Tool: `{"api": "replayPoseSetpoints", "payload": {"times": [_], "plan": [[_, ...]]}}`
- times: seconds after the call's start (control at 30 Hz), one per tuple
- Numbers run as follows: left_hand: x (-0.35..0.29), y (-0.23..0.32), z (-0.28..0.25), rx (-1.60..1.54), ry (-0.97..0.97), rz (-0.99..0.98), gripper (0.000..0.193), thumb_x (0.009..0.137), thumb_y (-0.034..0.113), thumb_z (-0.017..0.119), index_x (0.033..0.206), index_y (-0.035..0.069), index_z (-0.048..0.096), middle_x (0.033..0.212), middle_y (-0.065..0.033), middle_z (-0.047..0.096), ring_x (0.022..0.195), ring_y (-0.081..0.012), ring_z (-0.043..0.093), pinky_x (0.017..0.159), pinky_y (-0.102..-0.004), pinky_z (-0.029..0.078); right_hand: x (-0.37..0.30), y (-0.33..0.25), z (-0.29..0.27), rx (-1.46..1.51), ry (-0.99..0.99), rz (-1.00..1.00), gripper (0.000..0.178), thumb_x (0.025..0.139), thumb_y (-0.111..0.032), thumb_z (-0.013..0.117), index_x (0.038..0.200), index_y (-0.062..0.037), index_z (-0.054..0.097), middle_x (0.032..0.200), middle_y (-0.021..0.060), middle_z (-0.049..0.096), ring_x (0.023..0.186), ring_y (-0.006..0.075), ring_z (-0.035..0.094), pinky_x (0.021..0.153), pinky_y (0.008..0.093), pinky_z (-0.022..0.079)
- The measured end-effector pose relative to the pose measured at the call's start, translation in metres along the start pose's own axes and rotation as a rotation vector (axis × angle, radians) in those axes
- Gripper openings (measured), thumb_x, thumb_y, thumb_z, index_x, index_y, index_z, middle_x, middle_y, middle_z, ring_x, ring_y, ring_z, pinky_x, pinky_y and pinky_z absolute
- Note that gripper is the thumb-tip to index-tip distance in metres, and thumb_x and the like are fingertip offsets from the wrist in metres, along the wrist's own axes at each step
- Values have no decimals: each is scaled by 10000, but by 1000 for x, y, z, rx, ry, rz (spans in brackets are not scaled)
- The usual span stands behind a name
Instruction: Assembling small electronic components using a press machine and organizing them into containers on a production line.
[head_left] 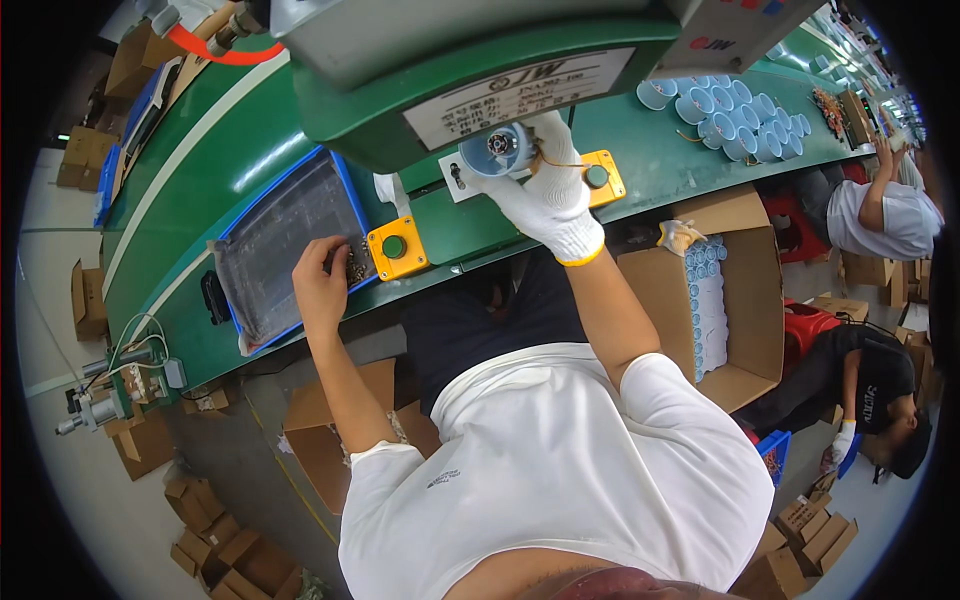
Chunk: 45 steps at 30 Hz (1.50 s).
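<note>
My right hand (555, 200), in a white knit glove with a yellow cuff, is closed round a light blue cup-shaped housing (480, 155). A dark round metal part shows inside the housing, and a thin brown wire hangs beside it. Both are under the green press head (480, 90), above a pale metal plate (458, 180). My bare left hand (322, 283) is at the near right corner of a blue-rimmed tray (361, 205), fingers curled together beside a pile of small metal parts (357, 264). Whatever its fingertips hold is hidden.
Yellow boxes with green push buttons (398, 248) (604, 178) flank the press on the green bench. Many blue housings (740, 122) stand at the far right. Below them is an open carton (750, 290) of pale blue parts. Two other people work at right.
</note>
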<state>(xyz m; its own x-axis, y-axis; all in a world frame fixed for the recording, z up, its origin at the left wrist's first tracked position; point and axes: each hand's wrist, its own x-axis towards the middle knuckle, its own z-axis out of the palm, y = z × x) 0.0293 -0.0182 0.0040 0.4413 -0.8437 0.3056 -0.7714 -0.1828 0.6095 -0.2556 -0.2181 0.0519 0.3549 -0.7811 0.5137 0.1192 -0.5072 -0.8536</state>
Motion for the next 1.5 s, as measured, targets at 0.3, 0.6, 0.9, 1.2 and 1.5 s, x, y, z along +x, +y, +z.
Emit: {"api": "replayPoseSetpoints", "payload": {"times": [0.3,0.6,0.9,1.2,1.5], "plan": [[2,4,1,4,-10,-7,103,975,10,757,1073,-22,757,980,-155,745,825,-283,724,793,-364,566,7,5,2,31,-157,103,676,808,-64,978,1375,-36,611,1195,81,750,1081,160,745,952,327,619],[2,4,0,0,-22,-24,101,980,23,762,1069,-23,755,977,-162,748,837,-293,728,795,-364,565,6,2,10,182,-55,234,615,835,-52,954,1338,-5,602,1167,101,769,1079,172,772,927,330,633],[-5,43,-5,-159,59,58,85,975,-6,747,1056,-29,755,1023,-161,761,929,-327,741,862,-389,578,9,-11,-11,-369,-79,229,696,837,-204,911,1394,30,566,1164,185,747,954,242,790,865,356,654],[-6,70,43,-236,150,229,104,973,-42,739,1074,-28,762,1107,-156,776,1004,-311,740,845,-377,597,16,-10,-10,-201,-28,106,451,877,-122,826,1275,20,669,1076,174,766,985,249,767,828,377,621],[-9,60,57,-300,243,251,126,935,-28,783,1058,-2,773,1061,-139,781,938,-330,748,819,-403,594,62,-44,-30,-760,-337,162,369,1027,-331,689,1270,-58,740,1189,192,781,1102,401,742,971,442,580]]}}
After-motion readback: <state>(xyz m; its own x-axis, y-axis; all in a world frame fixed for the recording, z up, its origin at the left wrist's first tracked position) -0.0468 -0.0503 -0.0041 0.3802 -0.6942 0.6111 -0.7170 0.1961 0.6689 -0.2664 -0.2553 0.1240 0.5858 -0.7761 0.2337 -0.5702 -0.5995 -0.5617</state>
